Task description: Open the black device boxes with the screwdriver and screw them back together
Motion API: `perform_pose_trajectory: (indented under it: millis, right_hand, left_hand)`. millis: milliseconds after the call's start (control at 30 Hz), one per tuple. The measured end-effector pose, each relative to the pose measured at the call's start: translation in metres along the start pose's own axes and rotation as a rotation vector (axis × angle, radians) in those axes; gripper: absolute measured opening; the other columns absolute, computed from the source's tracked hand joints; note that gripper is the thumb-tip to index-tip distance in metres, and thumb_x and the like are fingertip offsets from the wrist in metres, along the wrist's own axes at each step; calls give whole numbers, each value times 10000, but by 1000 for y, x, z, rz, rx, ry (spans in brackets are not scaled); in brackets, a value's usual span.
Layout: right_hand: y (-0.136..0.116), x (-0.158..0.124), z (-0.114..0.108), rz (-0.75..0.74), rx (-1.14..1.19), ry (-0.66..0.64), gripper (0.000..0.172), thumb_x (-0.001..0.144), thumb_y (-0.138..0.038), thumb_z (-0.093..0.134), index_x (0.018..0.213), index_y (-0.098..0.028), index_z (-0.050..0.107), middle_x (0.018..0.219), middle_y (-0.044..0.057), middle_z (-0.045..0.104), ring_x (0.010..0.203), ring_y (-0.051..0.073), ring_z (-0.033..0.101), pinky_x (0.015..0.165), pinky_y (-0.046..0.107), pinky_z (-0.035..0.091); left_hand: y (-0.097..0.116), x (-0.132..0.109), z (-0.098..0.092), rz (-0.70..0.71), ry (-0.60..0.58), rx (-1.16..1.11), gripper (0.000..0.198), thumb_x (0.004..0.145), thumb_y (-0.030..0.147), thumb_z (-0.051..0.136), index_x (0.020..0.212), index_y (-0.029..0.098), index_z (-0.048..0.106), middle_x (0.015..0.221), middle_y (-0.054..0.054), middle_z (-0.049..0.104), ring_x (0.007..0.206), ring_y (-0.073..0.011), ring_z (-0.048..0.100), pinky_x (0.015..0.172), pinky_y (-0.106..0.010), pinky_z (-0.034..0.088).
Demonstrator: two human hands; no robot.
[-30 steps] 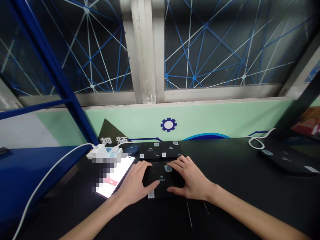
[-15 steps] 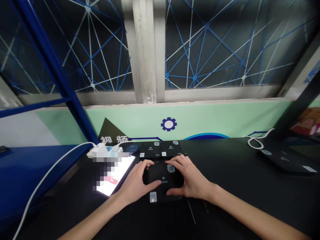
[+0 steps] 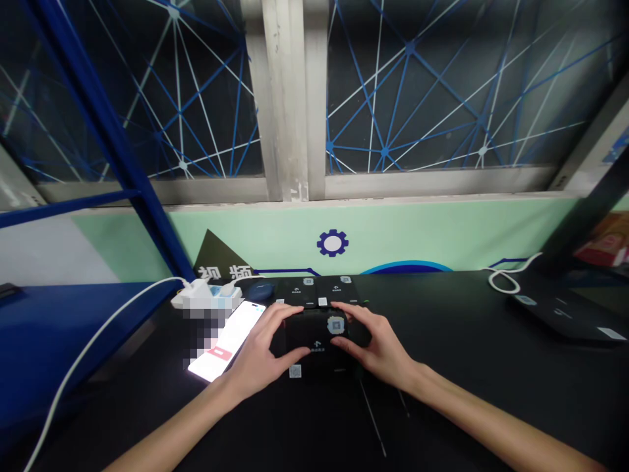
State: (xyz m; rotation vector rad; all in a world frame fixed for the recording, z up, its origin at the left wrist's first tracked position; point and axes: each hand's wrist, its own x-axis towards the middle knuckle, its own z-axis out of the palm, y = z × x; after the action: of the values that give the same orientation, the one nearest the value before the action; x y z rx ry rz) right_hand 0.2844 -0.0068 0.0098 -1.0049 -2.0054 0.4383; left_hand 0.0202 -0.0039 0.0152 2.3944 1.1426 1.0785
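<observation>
A flat black rectangular box (image 3: 318,357) is lying between left hand (image 3: 261,355) and right hand (image 3: 386,342), both clamping its sides!

The fingers (image 3: 361,313) of the right hand (image 3: 390,344) have drawn closer together on the black box (image 3: 317,329).

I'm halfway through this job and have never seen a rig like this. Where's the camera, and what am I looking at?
There's no machine here: a person works with bare hands, seen by a camera worn on their head, facing forward and down. The left hand and right hand hold a black box between them, over a black table. Behind it lie two similar boxes. To the left are a lit phone and a white power strip; to the right, a dark flat case.
</observation>
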Motion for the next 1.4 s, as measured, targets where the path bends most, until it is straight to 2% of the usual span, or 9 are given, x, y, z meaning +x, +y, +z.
perform_pose_trajectory:
  millis: [167, 300, 467, 633, 767, 867, 1100, 1300, 1400]
  right_hand:
    - [-6, -2, 0, -39, 110, 0, 414, 894, -288, 696, 1274, -264, 532, 993, 26, 703, 850, 186, 663, 809, 309, 545]
    - [-6, -5, -1, -91, 133, -23, 340, 928, -250, 643, 1243, -255, 516, 972, 23, 707, 845, 169, 678, 790, 277, 542]
    - [-2, -9, 1, -185, 61, -8, 359, 925, -217, 645, 1255, -252, 507, 995, 35, 723, 824, 156, 700, 759, 252, 549]
    - [-5, -10, -3, -292, -7, -88, 313, 942, -196, 610, 1242, -229, 526, 1089, 78, 717, 949, 178, 707, 854, 281, 559]
    - [-9, -9, -5, -318, -59, -217, 358, 929, -268, 627, 1271, -200, 547, 1189, 116, 692, 1079, 209, 677, 924, 313, 555]
    - [-6, -11, -1, -376, -129, -294, 423, 893, -305, 656, 1295, -194, 586, 1284, 130, 662, 1168, 246, 640, 978, 359, 538]
    - [1, -10, 3, -449, -262, -376, 489, 909, -462, 647, 1308, -178, 634, 1311, 134, 660, 1181, 286, 625, 1006, 416, 520]
    - [-5, -6, -3, -441, -214, -420, 500, 851, -377, 684, 1306, -177, 629, 1292, 125, 659, 1173, 277, 612, 1023, 415, 497]
    - [-4, -3, -8, -396, -163, -339, 443, 849, -304, 651, 1277, -190, 631, 1254, 112, 664, 1085, 238, 636, 940, 361, 526]
  left_hand:
    - [6, -1, -3, -95, 63, -151, 282, 1003, 357, 496, 1266, 271, 554, 1163, -49, 647, 1052, -228, 608, 922, -361, 490]
    - [15, 2, -7, -158, -21, -294, 292, 1038, 392, 424, 1147, 236, 645, 1155, -45, 682, 1077, -240, 620, 945, -345, 472]
    - [14, 2, -10, -288, -86, -414, 351, 1027, 439, 422, 1175, 253, 680, 1263, -29, 669, 1198, -282, 580, 1023, -382, 453]
    - [7, 4, -13, -298, -234, -484, 362, 1018, 386, 402, 1227, 274, 676, 1368, -3, 612, 1291, -281, 522, 1159, -447, 337]
    - [4, 4, -11, -307, -294, -428, 340, 991, 436, 497, 1282, 326, 634, 1423, 13, 570, 1356, -278, 469, 1178, -466, 313]
    - [1, 1, -6, -278, -293, -316, 428, 934, 465, 605, 1341, 334, 584, 1499, -6, 493, 1403, -285, 417, 1188, -484, 299]
    - [-10, 0, 5, -217, -246, -154, 407, 956, 402, 583, 1350, 306, 569, 1462, -23, 533, 1348, -238, 498, 1148, -431, 387]
    - [-11, 1, 5, -198, -215, -100, 393, 952, 351, 578, 1342, 300, 571, 1429, -17, 564, 1314, -234, 532, 1121, -418, 426]
    - [-9, 2, 4, -203, -198, -77, 353, 973, 357, 541, 1319, 306, 587, 1392, -8, 593, 1284, -232, 559, 1088, -403, 462]
